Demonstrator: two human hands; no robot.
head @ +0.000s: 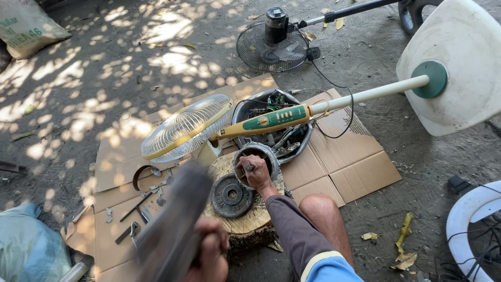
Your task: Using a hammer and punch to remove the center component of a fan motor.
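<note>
A round metal motor housing (265,150) rests on a wooden stump (245,223). My right hand (254,174) is shut on a small metal punch (248,167) set inside the housing's opening. My left hand (210,257) is low in the view and grips a hammer (175,224), which is blurred by motion and raised over the stump's left side. A dark round metal disc (231,196) lies flat on the stump beside the housing. My bare knee (323,214) is just right of the stump.
A cream and green stand fan (271,120) lies across flattened cardboard (347,167), its grille (185,128) left and its white base (459,78) right. Behind the stump sits a metal basin of parts (298,140). Hand tools (136,209) lie left; another fan (271,47) is further back.
</note>
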